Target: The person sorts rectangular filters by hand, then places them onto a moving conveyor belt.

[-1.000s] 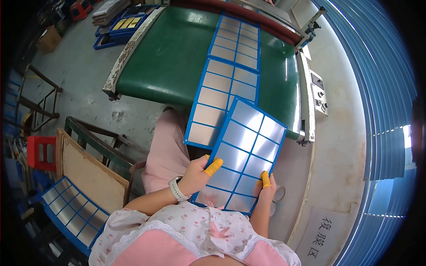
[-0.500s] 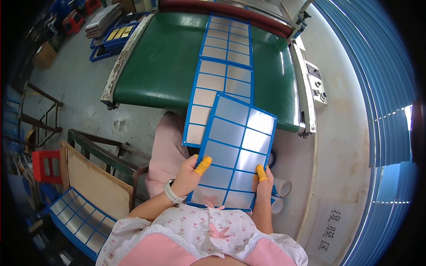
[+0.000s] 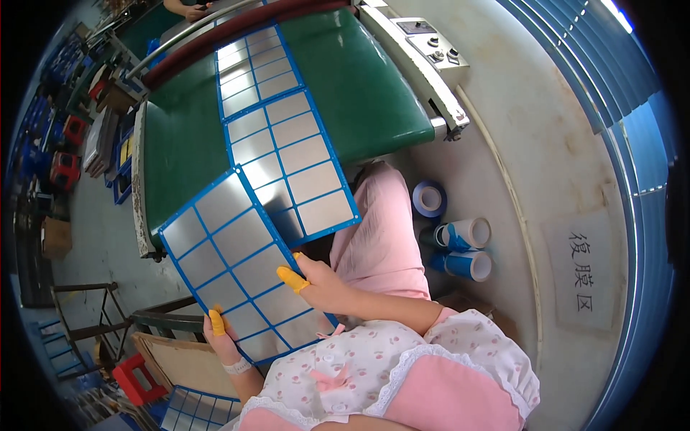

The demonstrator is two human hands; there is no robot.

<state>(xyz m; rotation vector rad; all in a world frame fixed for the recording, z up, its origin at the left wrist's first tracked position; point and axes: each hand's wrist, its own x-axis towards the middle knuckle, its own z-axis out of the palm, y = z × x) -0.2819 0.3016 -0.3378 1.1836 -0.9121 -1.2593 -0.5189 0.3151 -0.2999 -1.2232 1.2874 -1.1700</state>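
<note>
My left hand (image 3: 221, 339) and my right hand (image 3: 320, 284) grip opposite side edges of a silvery sheet (image 3: 224, 201) marked by blue lines into rectangles. Yellow finger covers show on both hands, and a pale band circles the left wrist. The held sheet is tilted in front of my body. Its far right edge overlaps, in view, a similar gridded sheet (image 3: 305, 147) that juts over the near edge of a green conveyor belt (image 3: 352, 86). Behind that one, another gridded sheet (image 3: 260, 68) lies in line on the belt.
A dark red roller (image 3: 215, 39) spans the belt's far end; another person's hand (image 3: 194, 12) shows beyond it. At right are a control box (image 3: 435, 47) and rolls of film (image 3: 471, 264). At lower left, a gridded sheet (image 3: 198, 411) lies near a board (image 3: 176, 363) and red stool (image 3: 138, 379).
The view has turned, shifting the belt leftward. The held sheet has swung from the near sheet's right side to its left, with both hands still gripping it.
</note>
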